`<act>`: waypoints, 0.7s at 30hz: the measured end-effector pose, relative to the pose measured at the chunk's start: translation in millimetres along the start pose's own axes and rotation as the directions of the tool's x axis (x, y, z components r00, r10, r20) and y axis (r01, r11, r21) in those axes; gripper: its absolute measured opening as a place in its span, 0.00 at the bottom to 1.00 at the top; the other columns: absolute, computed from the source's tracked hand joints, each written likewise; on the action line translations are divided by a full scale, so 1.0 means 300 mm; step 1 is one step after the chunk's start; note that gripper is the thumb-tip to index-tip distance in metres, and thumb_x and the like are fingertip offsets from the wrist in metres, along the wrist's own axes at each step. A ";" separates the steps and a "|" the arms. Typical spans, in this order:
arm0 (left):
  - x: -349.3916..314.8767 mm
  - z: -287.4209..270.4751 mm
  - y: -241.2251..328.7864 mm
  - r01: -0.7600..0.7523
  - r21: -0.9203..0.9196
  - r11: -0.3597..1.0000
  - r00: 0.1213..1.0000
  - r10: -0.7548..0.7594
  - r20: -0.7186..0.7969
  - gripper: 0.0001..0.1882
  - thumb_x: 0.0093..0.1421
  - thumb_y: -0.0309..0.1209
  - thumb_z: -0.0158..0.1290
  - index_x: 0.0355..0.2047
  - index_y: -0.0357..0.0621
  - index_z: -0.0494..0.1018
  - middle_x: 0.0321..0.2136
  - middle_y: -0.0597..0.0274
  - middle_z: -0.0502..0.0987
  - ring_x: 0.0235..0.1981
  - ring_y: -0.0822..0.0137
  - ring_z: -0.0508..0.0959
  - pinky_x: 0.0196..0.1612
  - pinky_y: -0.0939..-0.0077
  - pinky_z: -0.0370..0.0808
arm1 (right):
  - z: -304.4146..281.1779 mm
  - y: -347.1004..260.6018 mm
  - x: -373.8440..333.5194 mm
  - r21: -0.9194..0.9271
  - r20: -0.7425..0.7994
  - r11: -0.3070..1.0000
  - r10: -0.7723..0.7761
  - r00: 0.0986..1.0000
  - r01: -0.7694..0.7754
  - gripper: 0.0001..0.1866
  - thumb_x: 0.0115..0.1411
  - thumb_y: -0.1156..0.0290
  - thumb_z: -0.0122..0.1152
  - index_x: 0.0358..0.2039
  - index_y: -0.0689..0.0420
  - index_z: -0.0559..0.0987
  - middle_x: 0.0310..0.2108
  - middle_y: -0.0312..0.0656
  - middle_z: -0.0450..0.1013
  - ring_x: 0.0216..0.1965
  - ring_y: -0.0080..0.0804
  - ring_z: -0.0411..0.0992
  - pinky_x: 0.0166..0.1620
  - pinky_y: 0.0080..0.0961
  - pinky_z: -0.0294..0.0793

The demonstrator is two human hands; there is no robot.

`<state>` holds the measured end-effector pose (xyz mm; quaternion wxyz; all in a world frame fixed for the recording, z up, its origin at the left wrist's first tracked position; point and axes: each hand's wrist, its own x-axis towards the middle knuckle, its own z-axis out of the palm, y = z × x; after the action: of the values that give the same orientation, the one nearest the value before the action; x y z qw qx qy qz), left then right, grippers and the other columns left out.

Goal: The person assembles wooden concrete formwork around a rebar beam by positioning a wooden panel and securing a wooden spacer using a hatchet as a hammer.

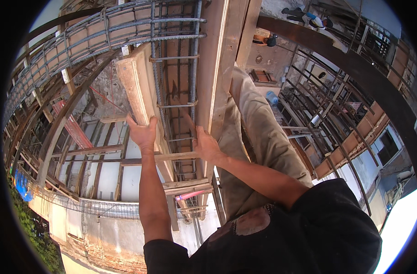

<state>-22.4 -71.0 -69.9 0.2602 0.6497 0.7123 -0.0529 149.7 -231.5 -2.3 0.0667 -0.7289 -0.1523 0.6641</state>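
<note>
My left hand (pixel 142 132) is closed around a pale wooden formwork panel (pixel 142 84), its thumb on the panel's inner side. The panel stands along the left side of a steel rebar cage (pixel 193 59). Beside the cage, my right hand (pixel 208 145) rests at the inner edge of the long right-hand formwork board (pixel 216 68). One finger of it stretches toward the bars, and its other fingers are partly hidden. A wooden crosspiece (pixel 176 156) spans the channel just below both hands.
Another rebar cage (pixel 80 43) curves away at the upper left. My trousered leg (pixel 263 132) lies right of the board. Below are timber props (pixel 62 137) and a blue water jug (pixel 272 97). Another person (pixel 311 19) is at the far upper right, beyond a dark beam (pixel 354 64).
</note>
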 end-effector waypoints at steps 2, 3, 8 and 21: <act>0.006 -0.003 0.011 -0.046 0.025 0.999 0.999 0.046 -0.017 0.48 0.44 0.45 0.70 0.63 0.40 0.64 0.45 0.38 0.81 0.46 0.37 0.82 0.50 0.51 0.77 | -0.025 0.003 -0.055 -0.004 0.039 1.000 0.002 0.999 -0.002 0.19 0.67 0.71 0.55 0.55 0.63 0.64 0.44 0.67 0.75 0.47 0.69 0.76 0.52 0.59 0.74; 0.007 -0.006 0.027 0.006 -0.008 1.000 1.000 -0.006 0.020 0.48 0.44 0.45 0.70 0.63 0.40 0.64 0.45 0.39 0.82 0.46 0.38 0.82 0.50 0.51 0.77 | -0.036 0.023 -0.085 0.007 0.058 1.000 -0.013 0.998 0.013 0.19 0.67 0.71 0.54 0.55 0.62 0.64 0.44 0.67 0.75 0.47 0.69 0.76 0.52 0.59 0.73; 0.005 0.002 0.017 0.027 -0.077 0.997 1.000 -0.026 0.016 0.46 0.45 0.43 0.71 0.62 0.40 0.65 0.45 0.41 0.82 0.45 0.40 0.83 0.49 0.53 0.78 | -0.184 0.025 -0.247 0.034 0.182 0.999 -0.038 0.983 0.033 0.25 0.68 0.70 0.54 0.63 0.60 0.62 0.49 0.70 0.74 0.50 0.69 0.74 0.51 0.59 0.73; 0.042 -0.011 -0.136 0.076 -0.496 0.865 0.983 0.019 0.184 0.33 0.74 0.53 0.46 0.58 0.30 0.71 0.45 0.45 0.80 0.46 0.55 0.78 0.55 0.60 0.73 | -0.591 -0.030 -0.328 -0.438 0.428 0.848 -0.096 0.899 0.299 0.22 0.70 0.59 0.56 0.59 0.56 0.69 0.50 0.57 0.78 0.48 0.60 0.78 0.51 0.55 0.76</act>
<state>-62.6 -64.4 -83.4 0.4833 0.5415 0.6843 0.0703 316.5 -235.0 113.0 -0.0839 -0.5543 -0.4023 0.7238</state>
